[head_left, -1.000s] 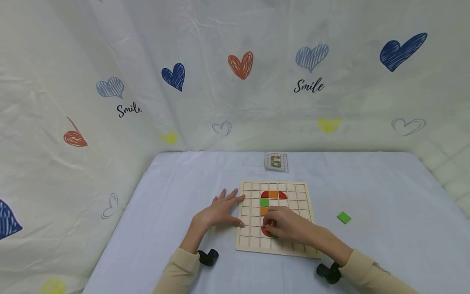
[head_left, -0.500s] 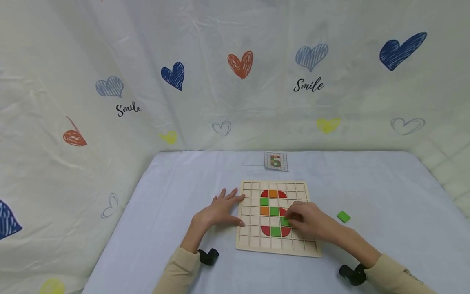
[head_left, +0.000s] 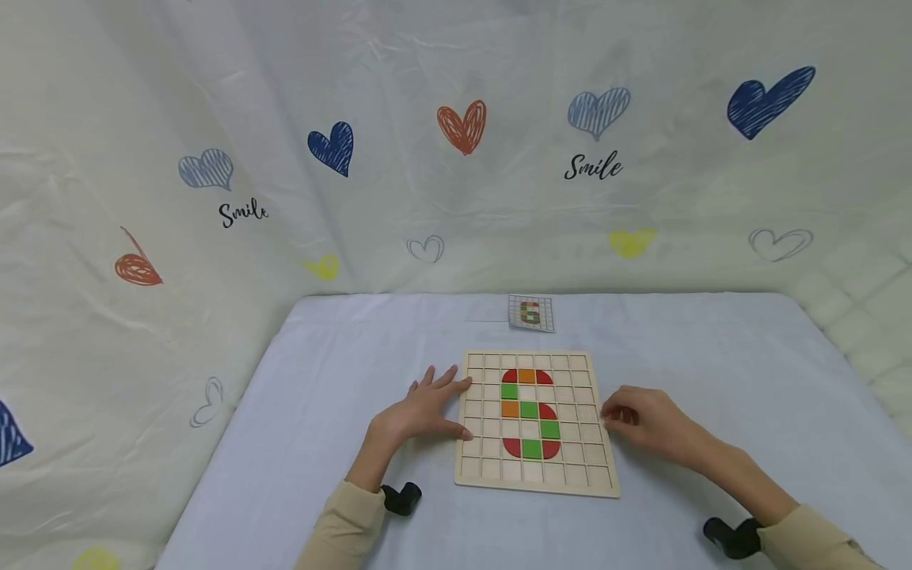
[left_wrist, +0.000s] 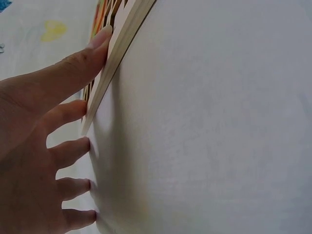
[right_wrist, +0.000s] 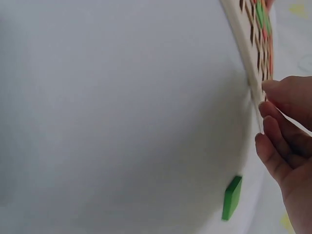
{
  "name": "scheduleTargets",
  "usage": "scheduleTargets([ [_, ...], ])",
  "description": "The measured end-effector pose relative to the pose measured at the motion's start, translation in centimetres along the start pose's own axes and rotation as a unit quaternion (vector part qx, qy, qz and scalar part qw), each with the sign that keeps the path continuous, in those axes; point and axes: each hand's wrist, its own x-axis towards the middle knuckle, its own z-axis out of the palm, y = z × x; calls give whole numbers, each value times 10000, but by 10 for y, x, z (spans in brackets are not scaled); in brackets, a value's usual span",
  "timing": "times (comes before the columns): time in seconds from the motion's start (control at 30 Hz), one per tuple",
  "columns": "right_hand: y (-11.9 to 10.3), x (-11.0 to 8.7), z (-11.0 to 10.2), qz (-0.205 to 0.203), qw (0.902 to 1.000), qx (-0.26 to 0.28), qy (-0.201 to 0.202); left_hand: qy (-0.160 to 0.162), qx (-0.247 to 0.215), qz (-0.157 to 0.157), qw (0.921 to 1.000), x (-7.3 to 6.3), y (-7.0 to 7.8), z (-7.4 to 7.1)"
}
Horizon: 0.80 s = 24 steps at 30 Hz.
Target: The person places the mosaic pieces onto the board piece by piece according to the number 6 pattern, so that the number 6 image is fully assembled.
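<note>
A wooden grid board [head_left: 513,471] lies flat in the head view, its red, orange and green tiles [head_left: 530,410] set in a shape like a 6. With fingers spread, my left hand [head_left: 420,408] rests its thumb and index finger on the board's left edge; the left wrist view shows the thumb [left_wrist: 78,66] on the rim. Just off the right edge is my right hand [head_left: 651,419], fingers loosely bent and nothing seen between them. A loose green square tile [right_wrist: 232,198] lies on the cloth near that hand in the right wrist view; the hand hides it in the head view.
A small printed card [head_left: 530,313] with a coloured 6-like grid pattern lies behind the board. White cloth [head_left: 356,348] covers the table, with a heart-printed curtain [head_left: 499,198] behind. Black devices [head_left: 402,499] are worn at both wrists.
My right hand has moved from the middle of the board to beyond its right edge, leaving a green tile in the lower right part of the pattern. The left hand stays in place.
</note>
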Motion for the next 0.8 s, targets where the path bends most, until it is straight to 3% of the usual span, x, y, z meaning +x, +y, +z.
scheduleTargets([
  [0.17, 16, -12, -6, 24, 9991, -307, 293, 2, 8, -30, 10000, 0, 0, 0],
  [0.47, 32, -25, -18, 977, 9917, -751, 373, -5, 7, -59, 10000, 0, 1, 0],
  [0.6, 37, -31, -21, 1057, 9894, -829, 555, -12, 0, -63, 10000, 0, 1, 0],
  [0.8, 41, -36, -23, 1213, 9892, -730, 382, -16, 9, -95, 10000, 0, 1, 1],
])
